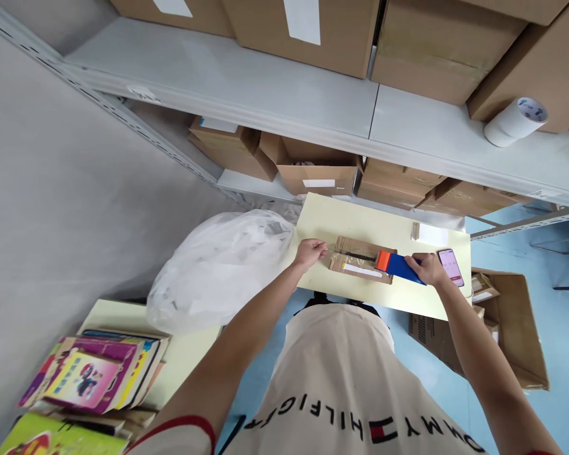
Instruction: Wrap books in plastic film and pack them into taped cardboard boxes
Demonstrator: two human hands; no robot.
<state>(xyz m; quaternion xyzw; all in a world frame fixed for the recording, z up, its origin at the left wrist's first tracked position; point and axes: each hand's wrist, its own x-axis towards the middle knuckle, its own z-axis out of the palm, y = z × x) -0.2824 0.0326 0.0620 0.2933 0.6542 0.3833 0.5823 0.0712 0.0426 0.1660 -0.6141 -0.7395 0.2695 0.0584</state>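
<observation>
In the head view, we note that the cardboard boxes (pixel 308 31) on the upper shelf (pixel 218 63) are cut off by the top edge, and that the lowest books (pixel 83 379) run out of sight at lower left. The right forearm and the table (pixel 384 221) hide part of an open carton (pixel 521 328) on the floor. The contents of the bulging plastic bag (pixel 218 272) are hard to make out, and the phone (pixel 450 267) screen is too small for us to read.

We find the shelf smooth and pale grey, the bag thin, whitish and crumpled, and the table top pale yellow and flat. The tape rolls (pixel 516 121) on the shelf form a white cylinder.

The parcel (pixel 360 273) lies on the table between the hands: flat, rectangular, brown cardboard, with a dark line along its middle, shiny patches and a white label strip on the near side.

The right hand (pixel 425 266) is closed around the blue end of a tape dispenser (pixel 398 266), whose orange head rests over the parcel's right part. The left hand (pixel 310 253) has its fingers curled in, just beside the parcel's left end; we cannot tell whether it pinches anything.
</observation>
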